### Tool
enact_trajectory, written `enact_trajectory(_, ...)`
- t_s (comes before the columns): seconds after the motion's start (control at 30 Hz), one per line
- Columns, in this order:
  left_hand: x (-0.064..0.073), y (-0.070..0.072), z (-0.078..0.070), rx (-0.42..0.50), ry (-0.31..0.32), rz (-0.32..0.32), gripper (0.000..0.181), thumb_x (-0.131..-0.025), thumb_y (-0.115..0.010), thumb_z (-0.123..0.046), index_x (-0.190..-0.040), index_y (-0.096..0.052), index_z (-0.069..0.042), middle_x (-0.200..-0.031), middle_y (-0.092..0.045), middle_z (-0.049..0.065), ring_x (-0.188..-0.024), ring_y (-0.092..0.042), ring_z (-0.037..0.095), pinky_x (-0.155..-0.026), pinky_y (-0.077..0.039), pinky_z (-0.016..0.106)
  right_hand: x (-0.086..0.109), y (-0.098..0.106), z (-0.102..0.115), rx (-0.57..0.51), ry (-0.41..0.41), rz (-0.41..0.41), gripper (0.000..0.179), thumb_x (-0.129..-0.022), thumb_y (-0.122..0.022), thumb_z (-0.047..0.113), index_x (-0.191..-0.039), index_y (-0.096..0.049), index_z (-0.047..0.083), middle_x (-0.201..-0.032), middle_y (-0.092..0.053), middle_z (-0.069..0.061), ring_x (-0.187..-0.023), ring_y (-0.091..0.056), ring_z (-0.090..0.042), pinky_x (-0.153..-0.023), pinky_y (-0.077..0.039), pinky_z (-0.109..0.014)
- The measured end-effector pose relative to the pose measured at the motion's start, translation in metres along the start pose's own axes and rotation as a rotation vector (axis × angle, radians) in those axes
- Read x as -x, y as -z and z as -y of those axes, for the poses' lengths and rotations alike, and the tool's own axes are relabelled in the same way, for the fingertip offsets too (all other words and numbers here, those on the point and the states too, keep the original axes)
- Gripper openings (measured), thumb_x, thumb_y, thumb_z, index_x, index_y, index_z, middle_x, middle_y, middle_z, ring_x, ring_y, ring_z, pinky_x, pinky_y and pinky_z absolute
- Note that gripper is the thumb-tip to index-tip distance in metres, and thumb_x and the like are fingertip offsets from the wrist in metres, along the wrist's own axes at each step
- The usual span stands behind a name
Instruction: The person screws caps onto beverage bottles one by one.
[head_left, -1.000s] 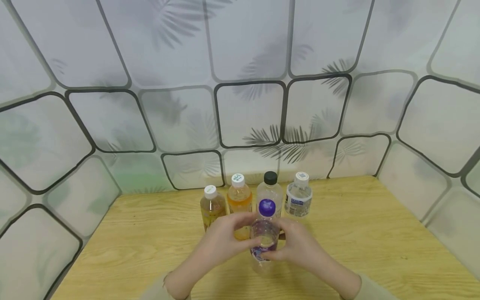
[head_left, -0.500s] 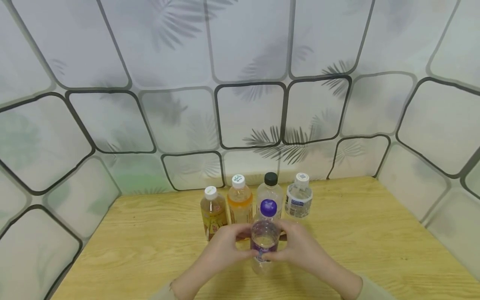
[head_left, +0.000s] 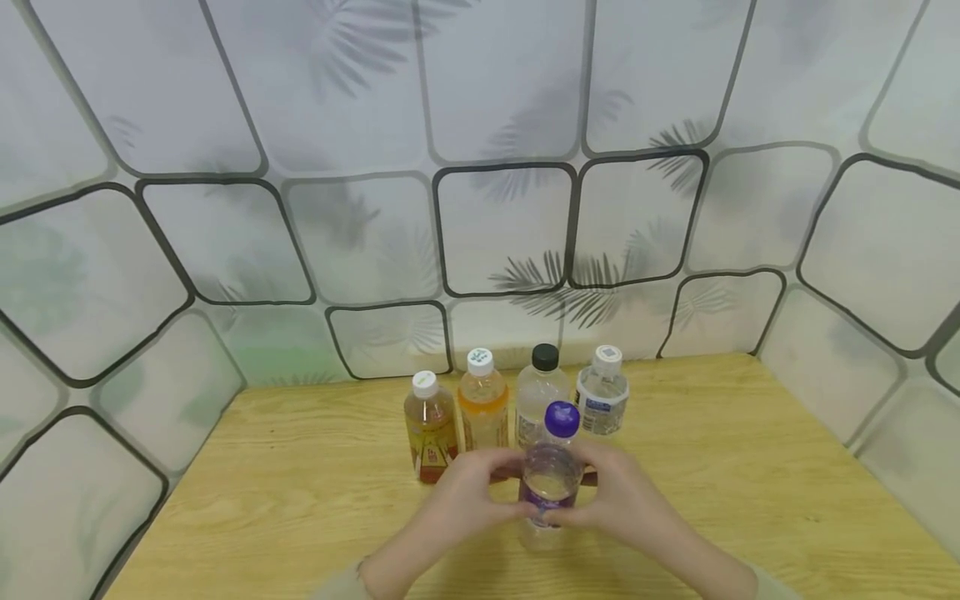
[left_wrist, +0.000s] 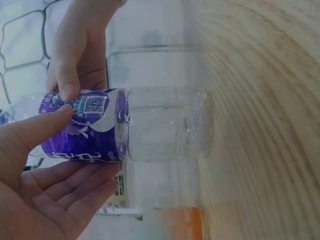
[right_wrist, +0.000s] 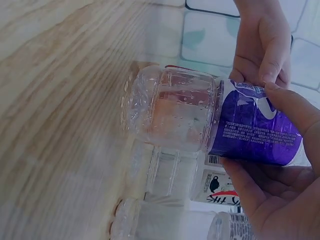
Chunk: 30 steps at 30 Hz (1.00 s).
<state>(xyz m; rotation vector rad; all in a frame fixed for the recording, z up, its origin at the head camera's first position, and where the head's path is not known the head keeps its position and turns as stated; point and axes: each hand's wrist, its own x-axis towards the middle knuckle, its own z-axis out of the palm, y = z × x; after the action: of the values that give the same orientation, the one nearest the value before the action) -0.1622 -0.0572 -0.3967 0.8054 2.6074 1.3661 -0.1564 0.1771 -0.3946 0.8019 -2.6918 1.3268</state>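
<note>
Both hands hold a clear plastic bottle (head_left: 550, 485) with a purple cap (head_left: 562, 419) and a purple label (left_wrist: 85, 125). It stands upright close over the wooden table. My left hand (head_left: 480, 493) grips its left side, thumb across the label and fingers behind. From the right, my right hand (head_left: 622, 492) does the same, and the two thumb tips almost meet at the front. Clear liquid or bare plastic shows below the label. Right behind it is a black-capped clear bottle (head_left: 538, 396), partly hidden by the held one.
Left of the black-capped bottle stand an orange-banded bottle (head_left: 483, 404) and a bottle of amber drink (head_left: 432, 433), both white-capped. A short clear bottle (head_left: 602, 402) is at the right end of the row. A patterned wall covering (head_left: 502, 233) encloses the wooden table (head_left: 300, 467) at back and sides.
The purple-capped bottle has moved to the right, both hands going with it. My left hand has come down and away from the amber bottle, whose label now shows.
</note>
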Motion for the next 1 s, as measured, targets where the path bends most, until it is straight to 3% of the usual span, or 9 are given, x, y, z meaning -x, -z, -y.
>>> enact_trajectory(0.2,-0.004,-0.012,-0.003,-0.044,-0.032,0.014,0.052,-0.083,-0.091,-0.017,-0.131,-0.073,-0.011,-0.129,-0.077,0.005,-0.113,-0.075,0.014,-0.102,-0.059,0.027,0.013,0.006,-0.006,0.022,-0.038,-0.013,0.071,-0.072,-0.099,0.034,-0.131,-0.069,0.008,-0.123,-0.077,-0.007,-0.107,-0.075,-0.026,-0.082,-0.064,-0.022)
enact_trajectory(0.57,-0.020,-0.030,-0.019,-0.307,-0.115,-0.012,0.047,-0.093,-0.084,-0.028,-0.137,-0.071,-0.018,-0.128,-0.078,-0.004,-0.109,-0.075,0.009,-0.094,-0.061,0.023,0.022,0.025,-0.017,0.104,-0.037,-0.094,0.072,-0.071,-0.100,0.032,-0.130,-0.071,0.005,-0.120,-0.079,-0.008,-0.103,-0.077,-0.026,-0.079,-0.065,-0.024)
enact_trajectory(0.87,-0.030,-0.043,-0.027,-0.364,-0.120,-0.038,0.041,-0.094,-0.083,-0.029,-0.132,-0.074,-0.018,-0.123,-0.080,-0.003,-0.102,-0.075,0.006,-0.088,-0.060,0.020,0.029,0.039,-0.025,0.142,-0.084,-0.156,0.071,-0.068,-0.102,0.026,-0.128,-0.071,0.003,-0.120,-0.078,-0.010,-0.100,-0.076,-0.024,-0.077,-0.065,-0.024)
enact_trajectory(1.0,-0.034,-0.050,-0.026,-0.348,-0.117,-0.015,0.040,-0.095,-0.082,-0.030,-0.132,-0.074,-0.018,-0.123,-0.079,-0.004,-0.103,-0.074,0.003,-0.090,-0.059,0.018,0.033,0.047,-0.030,0.166,-0.124,-0.171,0.075,-0.068,-0.102,0.024,-0.131,-0.069,0.000,-0.120,-0.078,-0.012,-0.100,-0.076,-0.026,-0.077,-0.066,-0.026)
